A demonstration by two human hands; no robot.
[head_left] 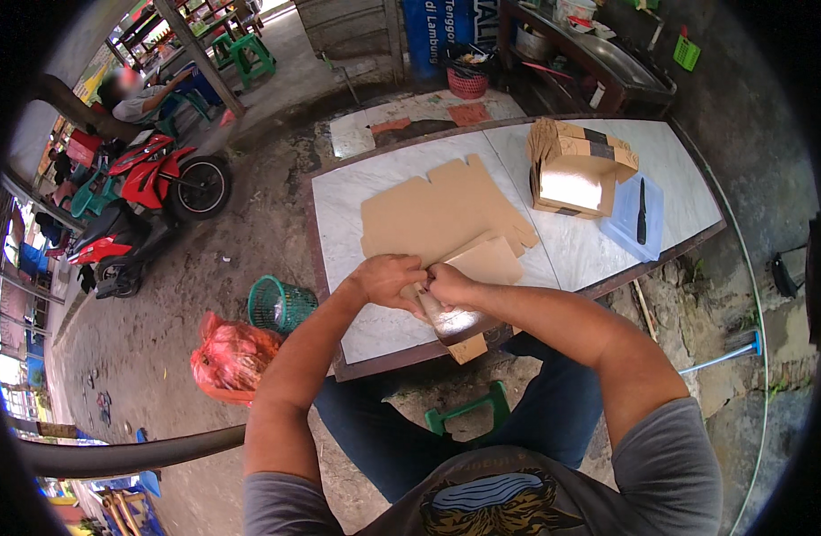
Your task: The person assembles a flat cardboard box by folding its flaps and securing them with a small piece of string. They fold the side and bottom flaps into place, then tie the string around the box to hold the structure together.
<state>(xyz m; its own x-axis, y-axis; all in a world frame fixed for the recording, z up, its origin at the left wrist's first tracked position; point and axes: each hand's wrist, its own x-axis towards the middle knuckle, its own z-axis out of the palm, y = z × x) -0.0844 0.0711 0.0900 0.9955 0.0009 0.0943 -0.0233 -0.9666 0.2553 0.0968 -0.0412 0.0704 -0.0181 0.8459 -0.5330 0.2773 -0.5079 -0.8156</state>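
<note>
Both my hands meet at the near side of the table, over a partly folded cardboard box (486,261) with a shiny inner face. My left hand (392,281) is curled over the box's left edge, fingers closed on the cardboard. Close beside it, my right hand (450,288) pinches the same corner with bent fingers. One flap of the box hangs past the table's near edge. Beyond my hands lies a flat brown cardboard blank (437,210), partly under the box. My fingertips are partly hidden.
At the right of the marble-patterned table (357,335) stand folded cardboard boxes (580,170) and a clear blue plastic tub (620,228) with a black-handled knife (641,214) on it. A green basket (281,304) and a red plastic bag (234,357) are on the left floor. A red motorbike (147,183) is parked beyond.
</note>
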